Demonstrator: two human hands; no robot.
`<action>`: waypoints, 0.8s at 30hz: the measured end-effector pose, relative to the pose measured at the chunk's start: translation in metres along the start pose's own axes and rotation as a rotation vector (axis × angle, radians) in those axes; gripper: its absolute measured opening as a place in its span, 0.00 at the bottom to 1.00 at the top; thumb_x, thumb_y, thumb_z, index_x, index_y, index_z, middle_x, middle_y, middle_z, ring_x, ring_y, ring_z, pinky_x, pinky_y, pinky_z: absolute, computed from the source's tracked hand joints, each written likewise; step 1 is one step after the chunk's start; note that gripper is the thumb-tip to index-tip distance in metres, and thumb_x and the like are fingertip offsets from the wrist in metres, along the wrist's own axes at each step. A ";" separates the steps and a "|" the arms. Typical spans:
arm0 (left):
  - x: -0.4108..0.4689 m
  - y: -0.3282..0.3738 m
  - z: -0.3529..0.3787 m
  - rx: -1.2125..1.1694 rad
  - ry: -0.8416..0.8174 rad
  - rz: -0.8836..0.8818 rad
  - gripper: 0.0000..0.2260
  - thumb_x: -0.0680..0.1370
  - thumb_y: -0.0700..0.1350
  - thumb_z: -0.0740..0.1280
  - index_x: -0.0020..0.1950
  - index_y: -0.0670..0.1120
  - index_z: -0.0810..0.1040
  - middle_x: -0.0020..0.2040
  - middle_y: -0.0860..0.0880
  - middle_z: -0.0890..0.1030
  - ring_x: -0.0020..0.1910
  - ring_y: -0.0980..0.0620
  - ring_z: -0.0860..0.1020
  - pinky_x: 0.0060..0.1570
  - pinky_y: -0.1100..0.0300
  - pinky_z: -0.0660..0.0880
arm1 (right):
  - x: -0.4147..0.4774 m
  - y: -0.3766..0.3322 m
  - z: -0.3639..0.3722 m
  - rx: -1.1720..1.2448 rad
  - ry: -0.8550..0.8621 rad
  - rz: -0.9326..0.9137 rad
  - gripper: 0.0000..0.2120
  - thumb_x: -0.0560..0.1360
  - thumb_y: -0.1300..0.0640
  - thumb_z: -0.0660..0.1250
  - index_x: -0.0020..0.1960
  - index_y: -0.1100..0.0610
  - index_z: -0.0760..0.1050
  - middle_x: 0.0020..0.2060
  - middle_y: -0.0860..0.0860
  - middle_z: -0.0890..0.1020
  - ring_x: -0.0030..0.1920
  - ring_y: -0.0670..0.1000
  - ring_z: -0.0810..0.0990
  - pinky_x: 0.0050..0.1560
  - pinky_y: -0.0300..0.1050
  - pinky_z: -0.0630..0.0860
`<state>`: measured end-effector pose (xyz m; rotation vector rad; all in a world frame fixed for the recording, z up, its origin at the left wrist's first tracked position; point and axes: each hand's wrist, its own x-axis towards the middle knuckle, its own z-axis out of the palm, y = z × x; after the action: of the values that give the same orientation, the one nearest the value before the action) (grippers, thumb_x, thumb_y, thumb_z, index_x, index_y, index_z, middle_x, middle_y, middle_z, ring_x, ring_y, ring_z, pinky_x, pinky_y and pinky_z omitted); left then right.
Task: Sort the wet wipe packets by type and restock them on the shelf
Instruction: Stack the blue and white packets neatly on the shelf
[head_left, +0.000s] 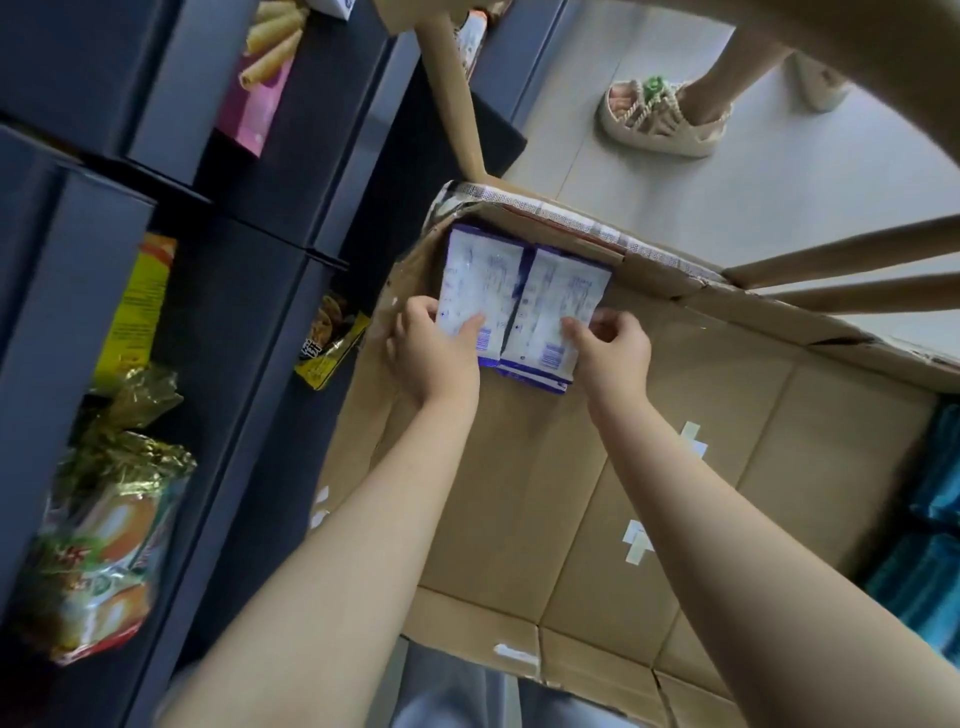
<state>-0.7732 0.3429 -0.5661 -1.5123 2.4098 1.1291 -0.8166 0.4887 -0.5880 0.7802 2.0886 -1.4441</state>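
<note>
Two stacks of white-and-purple wet wipe packets stand side by side in the far left corner of a large cardboard box (675, 452). My left hand (431, 348) grips the left stack (480, 280) at its near end, thumb on its face. My right hand (610, 351) pinches the near end of the right stack (563, 306). Teal packets (930, 561) lie at the box's right edge, partly cut off by the frame.
Dark shelving (218, 291) runs down the left, holding snack bags (98, 540) and a yellow packet (140, 306). Box flaps (841, 260) stick out on the far right. Another person's sandalled foot (670, 117) stands on the grey floor beyond the box.
</note>
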 end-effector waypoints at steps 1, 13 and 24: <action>-0.002 0.000 -0.004 -0.060 -0.026 -0.018 0.14 0.75 0.49 0.73 0.53 0.47 0.70 0.54 0.49 0.78 0.48 0.52 0.76 0.36 0.68 0.70 | -0.003 0.000 -0.001 0.020 0.017 -0.015 0.08 0.74 0.56 0.73 0.46 0.51 0.74 0.45 0.50 0.81 0.47 0.51 0.83 0.52 0.55 0.82; -0.095 -0.022 -0.130 -0.865 -0.551 -0.370 0.15 0.78 0.42 0.69 0.64 0.51 0.74 0.57 0.48 0.83 0.55 0.49 0.82 0.62 0.50 0.76 | -0.134 -0.026 -0.041 0.453 -0.017 0.002 0.14 0.81 0.63 0.62 0.66 0.53 0.73 0.56 0.52 0.84 0.53 0.53 0.84 0.55 0.49 0.81; -0.252 -0.052 -0.337 -1.284 -0.665 -0.207 0.19 0.79 0.45 0.64 0.70 0.47 0.72 0.64 0.43 0.80 0.64 0.44 0.78 0.67 0.47 0.70 | -0.359 -0.075 -0.066 0.210 -0.524 -0.137 0.30 0.65 0.39 0.75 0.64 0.47 0.76 0.48 0.45 0.84 0.45 0.47 0.82 0.39 0.43 0.77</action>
<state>-0.5021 0.3101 -0.2423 -1.1016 0.9675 2.7463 -0.6136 0.4645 -0.2763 0.2835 1.6319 -1.7371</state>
